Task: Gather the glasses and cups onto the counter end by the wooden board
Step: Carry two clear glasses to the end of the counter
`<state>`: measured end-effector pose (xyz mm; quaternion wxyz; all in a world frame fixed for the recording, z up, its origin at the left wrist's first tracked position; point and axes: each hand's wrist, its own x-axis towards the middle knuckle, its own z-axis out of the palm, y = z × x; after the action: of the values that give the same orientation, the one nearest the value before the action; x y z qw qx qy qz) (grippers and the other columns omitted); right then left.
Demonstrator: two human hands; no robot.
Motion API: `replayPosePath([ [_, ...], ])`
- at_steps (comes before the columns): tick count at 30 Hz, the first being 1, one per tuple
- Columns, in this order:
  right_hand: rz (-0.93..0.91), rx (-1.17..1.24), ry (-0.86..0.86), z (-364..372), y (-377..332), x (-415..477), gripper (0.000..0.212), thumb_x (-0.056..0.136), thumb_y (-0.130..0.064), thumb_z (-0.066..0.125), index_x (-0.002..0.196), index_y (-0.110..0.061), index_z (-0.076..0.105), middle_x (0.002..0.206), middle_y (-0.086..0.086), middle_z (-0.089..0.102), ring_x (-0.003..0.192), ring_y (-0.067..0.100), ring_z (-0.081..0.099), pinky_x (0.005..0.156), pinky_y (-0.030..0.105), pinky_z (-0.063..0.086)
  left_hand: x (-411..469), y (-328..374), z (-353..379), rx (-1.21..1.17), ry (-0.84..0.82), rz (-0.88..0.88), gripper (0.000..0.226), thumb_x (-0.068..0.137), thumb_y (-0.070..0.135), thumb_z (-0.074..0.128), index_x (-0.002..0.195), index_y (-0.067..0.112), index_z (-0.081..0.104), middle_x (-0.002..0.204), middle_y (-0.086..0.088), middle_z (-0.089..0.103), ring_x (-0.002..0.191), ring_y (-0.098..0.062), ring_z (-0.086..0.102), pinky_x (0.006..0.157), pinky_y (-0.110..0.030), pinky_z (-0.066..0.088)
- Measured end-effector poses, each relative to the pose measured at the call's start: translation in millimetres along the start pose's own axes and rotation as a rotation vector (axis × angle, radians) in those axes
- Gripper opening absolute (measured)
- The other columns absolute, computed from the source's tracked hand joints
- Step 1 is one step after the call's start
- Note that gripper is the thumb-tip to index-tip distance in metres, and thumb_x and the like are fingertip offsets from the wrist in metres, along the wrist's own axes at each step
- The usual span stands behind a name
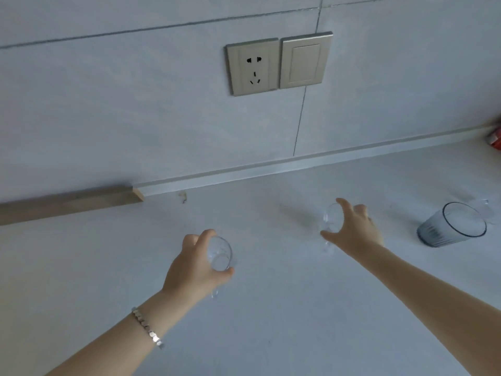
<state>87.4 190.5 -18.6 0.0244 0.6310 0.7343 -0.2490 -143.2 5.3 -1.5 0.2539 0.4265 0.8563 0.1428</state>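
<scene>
My left hand (196,263) is wrapped around a small clear glass (220,253) just above the pale counter (271,321), right of the wooden board (67,203) that lies along the wall. My right hand (352,226) has its fingers spread around a second small clear glass (331,218); whether they grip it is unclear. A larger grey-tinted ribbed tumbler (451,225) stands on the counter to the right, apart from both hands. Behind it is another clear glass piece (485,208), mostly hidden.
The tiled wall rises close behind the counter, with a power socket (253,67) and a switch (305,61) on it. A red object (494,139) sits at the far right edge by the wall.
</scene>
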Motion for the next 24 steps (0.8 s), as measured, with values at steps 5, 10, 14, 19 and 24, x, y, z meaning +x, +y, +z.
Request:
replayPosePath([
  [5,-0.327,-0.047,-0.16,22,-91,-69,0.089,0.068,-0.043,0.077,0.142,-0.039,0.028,0.132,0.0,0.042,0.111,0.024,0.056,0.085,0.029,0.046,-36,-82,-33,-0.059,0.065,-0.079,0.068,0.064,0.039,0.078,0.123,0.029,0.044,0.114,0.005,0.041,0.104,-0.019,0.058,0.08,-0.025,0.045],
  [10,-0.536,-0.047,-0.245,78,-201,-130,0.094,0.066,-0.043,0.078,0.143,-0.031,0.025,0.138,-0.002,0.043,0.117,0.021,0.055,0.092,0.031,0.048,-68,-186,-82,-0.069,0.151,-0.183,0.073,0.064,0.035,0.079,0.129,0.028,0.046,0.124,0.0,0.046,0.116,-0.02,0.053,0.09,-0.028,0.044],
  [14,-0.605,-0.05,-0.284,133,-285,-171,0.092,0.066,-0.041,0.078,0.142,-0.032,0.027,0.138,-0.003,0.042,0.12,0.021,0.053,0.095,0.032,0.047,-79,-279,-131,-0.098,0.241,-0.239,0.079,0.064,0.029,0.08,0.134,0.023,0.044,0.13,-0.002,0.046,0.122,-0.021,0.049,0.093,-0.028,0.04],
  [19,-0.602,-0.062,-0.305,197,-383,-214,0.092,0.067,-0.042,0.077,0.143,-0.032,0.027,0.137,-0.004,0.043,0.117,0.019,0.055,0.092,0.029,0.047,-60,-389,-198,-0.128,0.333,-0.261,0.086,0.063,0.027,0.082,0.136,0.017,0.039,0.135,-0.004,0.046,0.126,-0.024,0.046,0.098,-0.033,0.04],
  [24,-0.587,-0.087,-0.308,247,-452,-230,0.092,0.068,-0.044,0.076,0.143,-0.033,0.025,0.138,-0.007,0.042,0.112,0.017,0.057,0.086,0.024,0.046,-6,-467,-250,-0.128,0.367,-0.239,0.074,0.06,0.019,0.084,0.124,0.005,0.051,0.126,-0.014,0.053,0.119,-0.03,0.051,0.094,-0.031,0.042],
])
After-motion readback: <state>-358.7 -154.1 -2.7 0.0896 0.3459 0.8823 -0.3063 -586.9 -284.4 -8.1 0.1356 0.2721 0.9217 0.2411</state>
